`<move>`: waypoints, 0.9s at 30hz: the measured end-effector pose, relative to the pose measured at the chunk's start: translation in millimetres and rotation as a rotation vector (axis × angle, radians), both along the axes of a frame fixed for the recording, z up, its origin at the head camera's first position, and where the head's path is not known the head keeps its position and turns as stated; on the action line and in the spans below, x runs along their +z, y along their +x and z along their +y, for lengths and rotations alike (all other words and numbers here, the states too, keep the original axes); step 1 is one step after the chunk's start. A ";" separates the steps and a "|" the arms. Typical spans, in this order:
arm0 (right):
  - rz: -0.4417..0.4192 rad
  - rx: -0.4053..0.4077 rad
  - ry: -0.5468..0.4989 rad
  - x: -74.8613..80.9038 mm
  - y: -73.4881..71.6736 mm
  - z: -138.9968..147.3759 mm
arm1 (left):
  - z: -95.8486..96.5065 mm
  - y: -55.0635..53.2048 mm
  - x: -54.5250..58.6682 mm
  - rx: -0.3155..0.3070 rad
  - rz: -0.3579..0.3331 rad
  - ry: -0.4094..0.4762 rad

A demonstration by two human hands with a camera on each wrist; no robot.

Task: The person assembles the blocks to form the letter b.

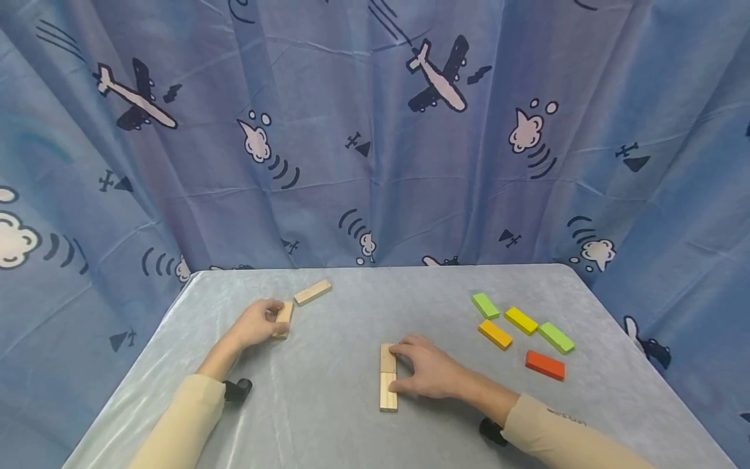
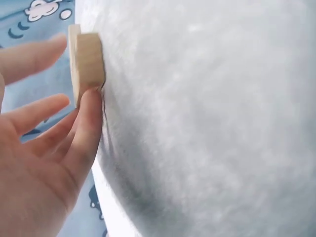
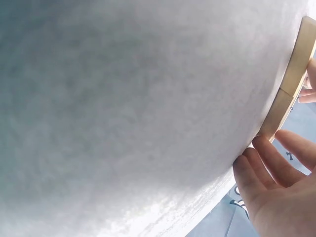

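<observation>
At the left of the table, my left hand (image 1: 258,324) holds a plain wooden block (image 1: 285,312), thumb across its near part and fingertips at its far end. The left wrist view shows one finger of that left hand (image 2: 42,168) against the wooden block (image 2: 90,59). Two more wooden blocks lie end to end near the table's middle, the far block (image 1: 388,358) and the near block (image 1: 388,393). On their right side rests my right hand (image 1: 430,370), fingertips at the far block and thumb by the near one. It does not wrap round them.
Another wooden block (image 1: 313,292) lies beyond my left hand. Over on the right are loose coloured blocks: two green (image 1: 486,305) (image 1: 556,337), a yellow block (image 1: 521,320), an orange block (image 1: 495,334) and a red block (image 1: 545,365). A blue patterned curtain (image 1: 328,143) hangs behind the grey-covered table (image 1: 328,404).
</observation>
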State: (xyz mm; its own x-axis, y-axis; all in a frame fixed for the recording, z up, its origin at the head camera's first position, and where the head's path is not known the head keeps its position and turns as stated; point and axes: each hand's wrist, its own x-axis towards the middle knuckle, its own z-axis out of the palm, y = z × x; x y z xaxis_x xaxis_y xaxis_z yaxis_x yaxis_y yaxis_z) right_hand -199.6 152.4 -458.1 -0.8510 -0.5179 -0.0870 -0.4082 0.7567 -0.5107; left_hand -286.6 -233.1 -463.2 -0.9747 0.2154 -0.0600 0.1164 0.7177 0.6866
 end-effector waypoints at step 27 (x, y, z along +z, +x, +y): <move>-0.009 0.011 -0.015 0.2 0.1 -0.3 | 3.9 -4.3 -4.7 -0.091 0.049 -0.062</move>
